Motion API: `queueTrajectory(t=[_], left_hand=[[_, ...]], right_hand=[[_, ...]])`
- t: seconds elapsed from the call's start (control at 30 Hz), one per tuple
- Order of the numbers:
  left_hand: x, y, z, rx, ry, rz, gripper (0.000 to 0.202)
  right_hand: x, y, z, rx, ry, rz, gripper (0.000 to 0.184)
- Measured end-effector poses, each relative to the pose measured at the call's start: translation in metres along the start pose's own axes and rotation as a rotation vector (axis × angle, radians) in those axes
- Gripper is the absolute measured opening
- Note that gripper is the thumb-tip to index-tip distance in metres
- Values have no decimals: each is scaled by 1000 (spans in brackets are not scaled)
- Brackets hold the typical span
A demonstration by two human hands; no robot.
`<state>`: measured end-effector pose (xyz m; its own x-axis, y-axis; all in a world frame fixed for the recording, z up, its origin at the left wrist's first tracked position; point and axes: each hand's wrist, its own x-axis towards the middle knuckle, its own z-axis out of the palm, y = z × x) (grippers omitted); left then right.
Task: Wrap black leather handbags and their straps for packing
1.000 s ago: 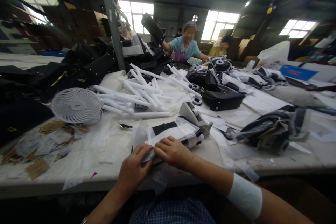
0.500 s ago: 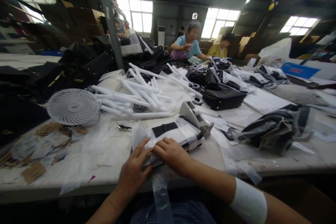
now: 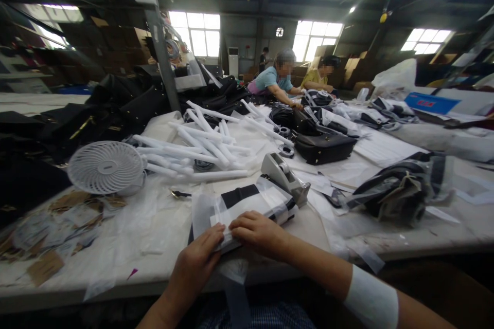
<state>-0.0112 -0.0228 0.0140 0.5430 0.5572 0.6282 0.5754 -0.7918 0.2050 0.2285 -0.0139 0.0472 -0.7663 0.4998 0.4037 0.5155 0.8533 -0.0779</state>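
Note:
A black bag lies on the table in front of me, partly covered by white wrapping paper and clear plastic. My left hand grips the near left edge of the wrapping, thumb below and fingers on top. Beside it, my right hand has its fingers curled over the near edge of the same wrapping. A clear plastic strip hangs off the table edge below. Just behind the bag's right end stands a grey tape dispenser.
White rolled tubes lie heaped behind the bag. To the left are a white fan and loose tags. At right sit a plastic-wrapped dark bag and a finished-looking black handbag. Two people work across the table.
My left fingers have drawn in over the wrapping's near edge, and my right hand has shifted slightly along it. The view tilted up a little. A co-worker across leans lower, reaching to the pile.

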Motion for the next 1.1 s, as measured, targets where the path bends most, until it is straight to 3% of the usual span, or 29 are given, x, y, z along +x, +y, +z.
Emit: queueTrajectory(t=[0.2, 0.33, 0.5, 0.63, 0.8, 0.93, 1.1], left_hand=[[3, 1, -3, -3, -16, 59, 32], [-2, 0, -3, 19, -13, 87, 32], [-7, 1, -9, 37, -96, 181, 34], [-10, -4, -4, 122, -20, 283, 24], [-9, -6, 1, 124, 7, 277, 19], [-10, -5, 0, 41, 5, 223, 17], [-14, -8, 1, -6, -54, 166, 19]], right_hand=[[-3, 1, 5, -13, 40, -46, 8], [-4, 1, 8, -20, 57, -59, 24], [-4, 1, 23, -121, 98, -17, 16], [-4, -2, 18, -121, 93, -13, 12], [-38, -39, 5, -97, 234, -7, 19], [-69, -80, 19, -80, 337, 127, 22], [-55, -96, 44, -120, 404, 324, 26]])
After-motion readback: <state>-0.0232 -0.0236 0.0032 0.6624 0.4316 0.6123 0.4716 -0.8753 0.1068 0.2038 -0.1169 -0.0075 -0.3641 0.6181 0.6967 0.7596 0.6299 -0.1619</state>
